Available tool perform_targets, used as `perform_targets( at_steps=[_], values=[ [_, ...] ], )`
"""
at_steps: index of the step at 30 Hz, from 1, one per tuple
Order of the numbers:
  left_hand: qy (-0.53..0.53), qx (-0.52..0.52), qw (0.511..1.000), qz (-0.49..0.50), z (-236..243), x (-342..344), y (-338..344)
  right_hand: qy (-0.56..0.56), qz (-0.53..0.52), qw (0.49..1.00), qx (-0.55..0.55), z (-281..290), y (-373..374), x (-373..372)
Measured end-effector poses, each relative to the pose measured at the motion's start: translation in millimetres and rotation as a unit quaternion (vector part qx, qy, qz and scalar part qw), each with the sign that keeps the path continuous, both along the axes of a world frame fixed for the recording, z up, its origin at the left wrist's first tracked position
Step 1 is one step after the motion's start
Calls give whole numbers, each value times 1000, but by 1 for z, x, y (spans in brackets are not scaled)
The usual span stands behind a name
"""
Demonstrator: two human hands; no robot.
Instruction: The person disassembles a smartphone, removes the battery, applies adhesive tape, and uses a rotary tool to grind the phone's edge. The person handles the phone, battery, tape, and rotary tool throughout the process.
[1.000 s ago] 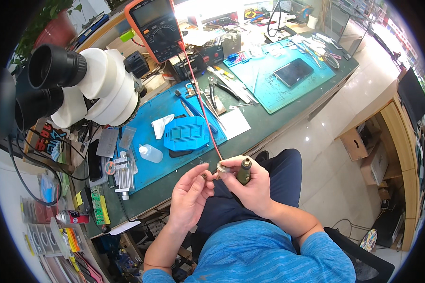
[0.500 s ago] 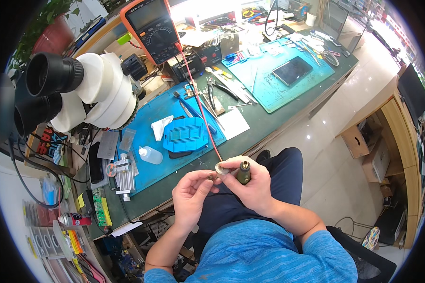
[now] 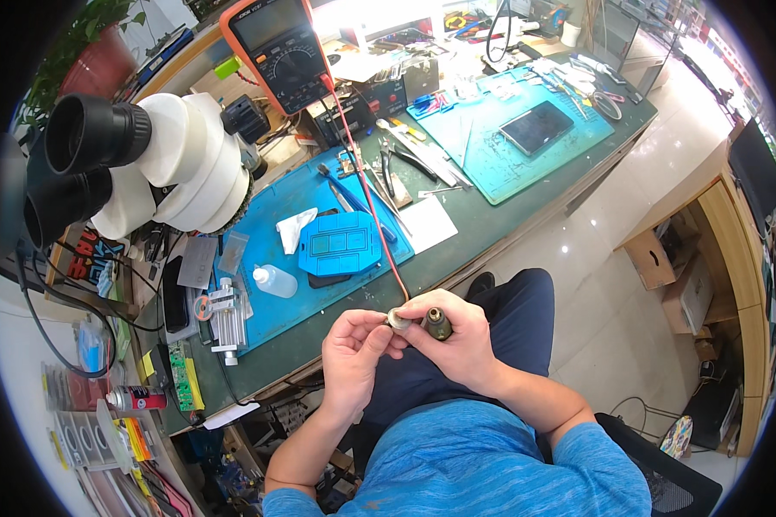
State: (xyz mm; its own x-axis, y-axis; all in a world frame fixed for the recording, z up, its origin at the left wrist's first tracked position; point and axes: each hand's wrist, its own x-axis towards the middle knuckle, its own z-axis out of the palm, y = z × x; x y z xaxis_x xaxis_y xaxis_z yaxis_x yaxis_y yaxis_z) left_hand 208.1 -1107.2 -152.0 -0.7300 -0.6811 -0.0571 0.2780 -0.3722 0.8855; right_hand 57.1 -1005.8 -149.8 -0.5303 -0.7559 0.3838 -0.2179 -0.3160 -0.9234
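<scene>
My right hand [image 3: 459, 353] is wrapped round an olive cylindrical tool handle [image 3: 439, 326] with a brass tip, while its thumb and forefinger grip a round silvery metal disc [image 3: 397, 317]. My left hand [image 3: 355, 353] is pinched just left of the disc, its fingertips close against it; what it holds is too small and hidden to make out. Above my hands, a red lead [image 3: 381, 233] runs from the orange multimeter [image 3: 284, 60] down behind the disc. A blue segmented holder [image 3: 340, 245] lies on a blue mat [image 3: 282, 320] beyond them.
A microscope [image 3: 172, 168] is at upper left. On the workbench [image 3: 522, 213] are a bottle [image 3: 275, 280], a metal clamp [image 3: 227, 317], pliers [image 3: 399, 164] and a phone [image 3: 535, 128] on a teal mat. A wooden cabinet [image 3: 722, 250] stands right, a chair [image 3: 664, 482] behind me.
My hands have drawn closer together; the right, with the tool and disc, moved slightly left. The small brass piece earlier seen in my left fingers is now hidden beside the disc.
</scene>
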Motion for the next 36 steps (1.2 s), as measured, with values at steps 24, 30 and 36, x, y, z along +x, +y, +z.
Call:
perform_targets(
  at_steps=[24, 30, 36],
  values=[
    [-35, 58, 997, -21, -3, 4, 2, -69, -38, 997, 12, -3, 3, 10],
    [-43, 76, 996, 9, 6, -2, 5, -262, -2, 965, 29, -1, 2, 3],
    [-33, 92, 995, 14, 4, -4, 5, -265, -10, 964, 35, -2, 2, 5]
  ],
)
